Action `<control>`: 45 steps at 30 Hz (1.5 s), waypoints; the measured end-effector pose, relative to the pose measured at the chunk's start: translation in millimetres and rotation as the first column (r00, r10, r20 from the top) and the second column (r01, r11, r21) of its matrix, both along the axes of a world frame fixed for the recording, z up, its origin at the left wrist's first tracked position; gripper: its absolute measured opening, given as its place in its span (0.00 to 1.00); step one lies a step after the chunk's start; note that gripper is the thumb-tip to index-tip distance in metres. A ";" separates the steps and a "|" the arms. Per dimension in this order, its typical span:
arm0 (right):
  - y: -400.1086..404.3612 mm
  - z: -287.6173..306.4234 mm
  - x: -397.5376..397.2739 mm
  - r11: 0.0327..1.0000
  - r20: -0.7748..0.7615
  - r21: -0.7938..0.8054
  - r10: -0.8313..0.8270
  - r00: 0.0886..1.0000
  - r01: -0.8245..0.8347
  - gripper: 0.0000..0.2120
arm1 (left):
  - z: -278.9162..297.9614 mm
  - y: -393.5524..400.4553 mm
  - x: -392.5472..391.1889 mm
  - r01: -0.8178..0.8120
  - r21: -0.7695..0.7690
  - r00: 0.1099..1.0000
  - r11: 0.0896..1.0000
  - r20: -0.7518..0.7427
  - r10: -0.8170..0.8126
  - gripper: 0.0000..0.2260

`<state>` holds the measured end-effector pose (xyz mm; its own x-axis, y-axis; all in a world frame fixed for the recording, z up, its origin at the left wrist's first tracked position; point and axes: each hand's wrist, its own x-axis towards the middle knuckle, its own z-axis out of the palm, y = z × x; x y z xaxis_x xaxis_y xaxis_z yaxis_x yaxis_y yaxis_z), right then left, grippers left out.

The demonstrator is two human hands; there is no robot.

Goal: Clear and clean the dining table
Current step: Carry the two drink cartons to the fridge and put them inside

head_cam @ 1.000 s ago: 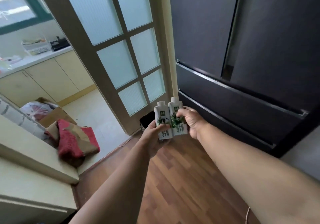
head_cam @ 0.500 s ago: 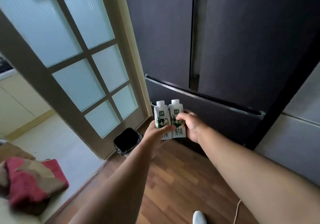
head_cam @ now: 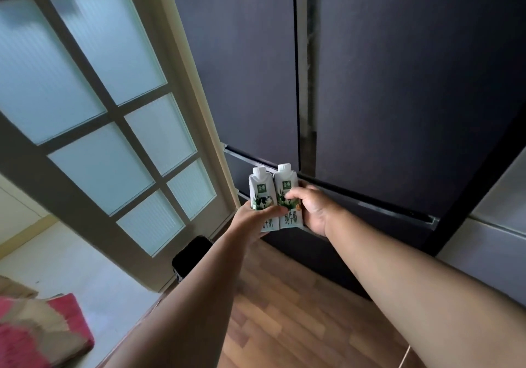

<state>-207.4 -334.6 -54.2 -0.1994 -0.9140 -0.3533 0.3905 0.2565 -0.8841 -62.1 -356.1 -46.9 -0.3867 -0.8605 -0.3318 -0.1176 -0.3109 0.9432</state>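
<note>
Two small white milk cartons with green labels and white screw caps stand upright side by side in front of me. My left hand [head_cam: 252, 221] grips the left carton [head_cam: 260, 188] from below and the side. My right hand [head_cam: 311, 211] grips the right carton [head_cam: 287, 188], thumb across its front. The two cartons touch each other. Both are held just in front of the dark fridge [head_cam: 398, 97], level with the seam between its upper doors and lower drawer [head_cam: 370, 208].
A frosted-glass sliding door [head_cam: 94, 128] stands to the left of the fridge. A small black bin [head_cam: 190, 256] sits on the wooden floor [head_cam: 299, 325] at the door's foot. A red and tan cushion [head_cam: 37, 333] lies at the lower left. A grey cabinet [head_cam: 495, 225] flanks the fridge on the right.
My view has swung right and closer to the fridge, whose doors now fill the frame. Both hands keep the same hold on the two cartons.
</note>
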 end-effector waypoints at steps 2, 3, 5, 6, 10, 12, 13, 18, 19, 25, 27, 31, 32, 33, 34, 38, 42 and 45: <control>-10.7 -2.3 -13.0 1.000 -0.002 0.007 -0.006 1.000 0.006 0.16 | -1.7 -12.2 -11.3 0.009 0.019 1.000 1.000 0.014 -0.009 0.10; -14.5 -3.8 -18.5 1.000 -0.005 0.015 -0.008 1.000 0.008 0.17 | -1.9 -16.3 -15.4 0.015 0.038 1.000 0.999 0.021 -0.016 0.11; -20.8 -6.0 -28.4 1.000 0.003 0.015 -0.014 1.000 0.014 0.14 | -3.6 -26.4 -22.0 0.040 0.107 0.999 0.993 0.024 -0.043 0.14; -25.1 -8.1 -33.0 0.999 0.007 0.023 -0.024 1.000 0.023 0.13 | -5.0 -32.7 -25.1 0.062 0.148 0.998 0.987 0.017 -0.066 0.15; -42.4 -12.5 -44.0 0.997 -0.004 0.053 -0.060 0.998 0.061 0.15 | -9.7 -63.4 -34.8 0.128 0.272 0.992 0.954 -0.020 -0.127 0.17; -52.7 -15.0 -46.5 0.996 -0.030 0.044 -0.074 0.997 0.075 0.10 | -14.7 -77.7 -38.9 0.162 0.281 0.986 0.946 -0.020 -0.163 0.16; -56.9 -15.4 -47.4 0.996 -0.029 0.046 -0.077 0.997 0.078 0.08 | -18.0 -84.6 -40.7 0.177 0.281 0.984 0.943 -0.015 -0.180 0.16; -93.1 -26.4 -44.9 0.990 -0.048 0.060 -0.123 0.991 0.126 0.34 | -25.3 -128.6 -41.9 0.237 0.244 0.970 0.941 -0.008 -0.242 0.20; -102.7 -30.7 -43.9 0.989 -0.051 0.032 -0.145 0.988 0.147 0.40 | -25.4 -139.7 -41.3 0.254 0.223 0.966 0.941 -0.003 -0.259 0.19; -137.5 -27.2 -30.0 0.965 0.017 0.029 -0.260 0.965 0.259 0.19 | -27.0 -189.0 -34.3 0.293 0.179 0.954 0.939 0.006 -0.299 0.17; -145.5 -29.5 -22.0 0.948 0.068 0.048 -0.318 0.945 0.316 0.12 | -31.6 -201.8 -27.7 0.320 0.178 0.945 0.931 0.007 -0.326 0.17; -147.3 -42.4 -21.3 0.822 0.162 0.190 -0.566 0.808 0.537 0.11 | -49.3 -223.0 -12.4 0.333 0.221 0.940 0.917 0.006 -0.342 0.16; -144.0 -46.6 -25.9 0.776 0.184 0.230 -0.627 0.757 0.587 0.13 | -53.6 -225.6 -9.6 0.331 0.230 0.940 0.915 0.007 -0.342 0.17; -140.5 -51.0 -32.0 0.730 0.196 0.262 -0.680 0.706 0.630 0.15 | -57.2 -227.8 -7.1 0.336 0.233 0.938 0.913 0.007 -0.347 0.17; -137.8 -54.9 -39.0 0.684 0.217 0.291 -0.728 0.650 0.669 0.17 | -60.2 -230.5 -5.5 0.344 0.228 0.935 0.911 0.004 -0.355 0.17; -138.9 -65.2 -63.9 0.551 0.300 0.359 -0.832 0.466 0.753 0.24 | -66.4 -242.0 -2.7 0.350 0.203 0.934 0.915 -0.001 -0.357 0.18; -148.0 -72.7 -84.7 0.455 0.354 0.408 -0.878 0.322 0.792 0.30 | -74.6 -249.9 -2.9 0.311 0.182 0.947 0.933 0.022 -0.320 0.18; -154.1 -79.6 -97.0 0.431 0.389 0.443 -0.883 0.264 0.786 0.32 | -82.0 -255.6 -4.6 0.271 0.175 0.958 0.946 0.048 -0.283 0.16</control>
<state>-304.4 -488.7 -133.8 -0.5739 -0.2842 -0.7680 0.7989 -0.4006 -0.4487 -66.7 -611.7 -128.9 -0.5721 -0.6533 -0.4958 -0.2868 -0.4070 0.8672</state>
